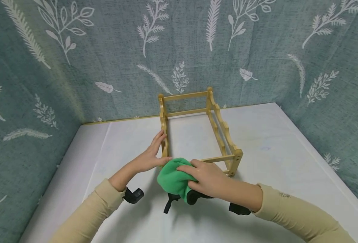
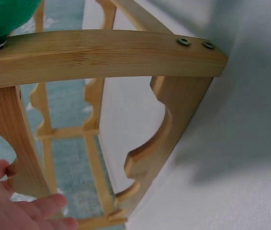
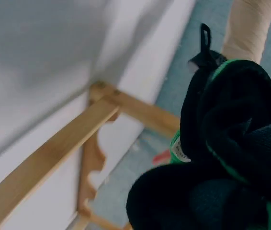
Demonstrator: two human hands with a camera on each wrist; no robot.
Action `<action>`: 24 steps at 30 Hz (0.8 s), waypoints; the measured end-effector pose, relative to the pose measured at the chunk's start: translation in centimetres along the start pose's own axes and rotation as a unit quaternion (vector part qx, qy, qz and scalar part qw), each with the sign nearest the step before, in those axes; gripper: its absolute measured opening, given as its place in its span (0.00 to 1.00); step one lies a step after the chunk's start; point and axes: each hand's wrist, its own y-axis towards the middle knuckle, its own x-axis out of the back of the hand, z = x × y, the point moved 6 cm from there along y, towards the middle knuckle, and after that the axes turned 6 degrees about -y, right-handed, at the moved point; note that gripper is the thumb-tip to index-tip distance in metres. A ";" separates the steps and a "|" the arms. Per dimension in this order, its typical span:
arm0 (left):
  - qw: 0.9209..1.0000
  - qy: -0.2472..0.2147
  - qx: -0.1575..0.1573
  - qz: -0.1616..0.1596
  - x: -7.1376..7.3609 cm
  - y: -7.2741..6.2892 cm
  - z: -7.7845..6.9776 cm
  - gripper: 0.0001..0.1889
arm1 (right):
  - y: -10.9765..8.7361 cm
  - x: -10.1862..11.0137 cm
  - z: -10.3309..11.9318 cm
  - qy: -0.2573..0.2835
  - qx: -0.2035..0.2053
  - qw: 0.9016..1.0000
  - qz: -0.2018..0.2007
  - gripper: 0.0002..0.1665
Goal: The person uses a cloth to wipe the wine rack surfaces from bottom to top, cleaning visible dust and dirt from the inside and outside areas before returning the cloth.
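A light wooden rack point(image 1: 218, 159) with scalloped sides stands on the white table. My left hand point(image 1: 150, 157) rests against its left side, fingers fairly straight, thumb reaching toward the near corner. In the left wrist view, those fingers point(image 2: 35, 211) lie by the notched side board. My right hand point(image 1: 209, 177) pinches a bunched green cloth point(image 1: 171, 177) at the rack's near left end. The right wrist view shows the cloth's black side point(image 3: 241, 110), with a green edge, a small loop and a white tag. Most of the right hand is hidden there by the cloth.
The white table point(image 1: 282, 162) extends on both sides of the rack. A blue-green curtain point(image 1: 118, 50) with white leaf prints hangs behind and at both sides. Black straps and mounts point(image 1: 133, 195) sit at my wrists.
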 end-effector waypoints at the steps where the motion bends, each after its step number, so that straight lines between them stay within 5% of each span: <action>1: 1.000 -0.003 0.003 0.002 0.0 0.0 0.0 0.47 | -0.6 0.2 -0.5 -0.006 -0.008 1.000 -0.007 0.22; 7: 1.000 -0.008 0.017 0.006 -0.1 -0.2 0.2 0.47 | -5.1 2.5 -4.0 -0.050 -0.074 0.996 -0.019 0.22; 14: 1.000 -0.005 0.018 0.009 0.0 -0.2 0.1 0.47 | -9.5 5.0 -7.3 -0.090 -0.166 0.982 0.012 0.23; 18: 1.000 0.003 0.017 0.013 0.1 -0.1 -0.1 0.48 | -9.9 4.8 -7.1 -0.077 -0.128 0.988 0.038 0.23; 24: 1.000 0.016 0.017 0.014 0.3 -0.1 -0.1 0.48 | -7.0 2.8 -4.0 -0.018 -0.024 0.997 0.075 0.22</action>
